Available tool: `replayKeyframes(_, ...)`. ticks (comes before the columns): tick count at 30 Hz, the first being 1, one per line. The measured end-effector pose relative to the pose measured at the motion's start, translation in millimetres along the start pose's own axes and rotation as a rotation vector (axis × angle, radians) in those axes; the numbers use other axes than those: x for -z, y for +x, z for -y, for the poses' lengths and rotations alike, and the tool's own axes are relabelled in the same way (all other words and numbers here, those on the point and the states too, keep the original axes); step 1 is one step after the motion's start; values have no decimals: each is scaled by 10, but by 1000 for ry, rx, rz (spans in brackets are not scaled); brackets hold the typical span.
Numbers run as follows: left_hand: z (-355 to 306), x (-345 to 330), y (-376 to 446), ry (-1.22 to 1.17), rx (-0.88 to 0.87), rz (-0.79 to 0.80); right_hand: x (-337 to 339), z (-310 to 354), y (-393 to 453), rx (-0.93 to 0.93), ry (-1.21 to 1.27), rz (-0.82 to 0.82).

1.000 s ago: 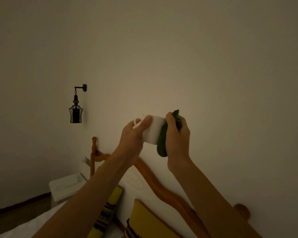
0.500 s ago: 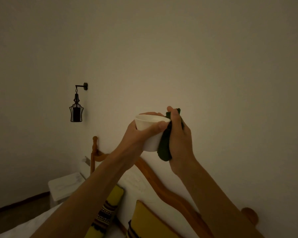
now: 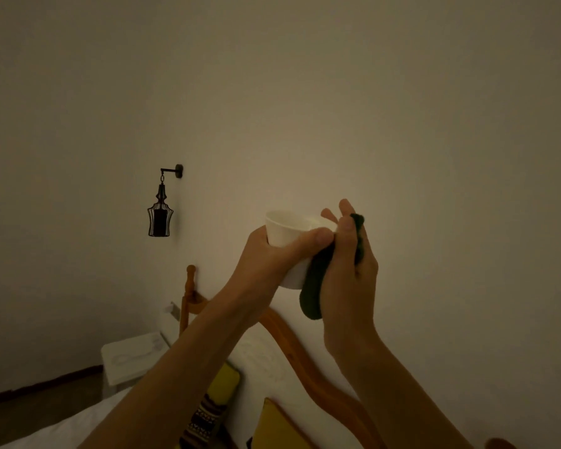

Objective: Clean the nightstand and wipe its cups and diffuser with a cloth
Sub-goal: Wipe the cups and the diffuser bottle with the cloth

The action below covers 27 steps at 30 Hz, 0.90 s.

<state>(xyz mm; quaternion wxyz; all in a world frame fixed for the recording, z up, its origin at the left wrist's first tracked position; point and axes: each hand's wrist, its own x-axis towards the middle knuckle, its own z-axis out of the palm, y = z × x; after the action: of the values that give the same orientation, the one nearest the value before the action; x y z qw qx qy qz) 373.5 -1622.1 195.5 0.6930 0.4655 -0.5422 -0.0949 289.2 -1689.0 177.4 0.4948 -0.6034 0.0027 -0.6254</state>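
White cup (image 3: 287,226) gripped by left hand (image 3: 272,254); right hand (image 3: 347,270) clamps green cloth (image 3: 313,286) against it, above wooden headboard (image 3: 292,338).

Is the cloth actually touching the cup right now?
Touching. The head view shows the right hand pressing the dark green cloth against the white cup, with no gap between them.

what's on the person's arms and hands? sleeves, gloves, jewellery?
Nothing worn that shows. The left hand and right hand are bare: no gloves, rings or watch visible. Both forearms are bare down to the bottom of the frame, with no sleeve in view. The light is dim, so small markings could not be told.
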Motion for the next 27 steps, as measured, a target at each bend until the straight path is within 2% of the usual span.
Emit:
replayKeyframes(4, -41, 58, -44, 45, -39, 107, 84, 20, 195, -168, 121, 14)
replayKeyframes(7, -10, 77, -21, 73, -15, 51, 66, -71, 186, -215, 107, -18)
replayKeyframes(14, 280, 190, -78, 35, -9, -131, -159, -224, -62, 65, -250, -46)
replayKeyframes(19, 377, 343, -160, 90, -33, -128, -71, -323, 68, 21, -275, -75)
replayKeyframes(21, 406, 379, -186, 79, -10, -136, -64, -333, 99, 66, -343, -50)
replayKeyframes(27, 412, 369, -263, -101, 106, -181, -198, -438, -12, 174, -446, -94)
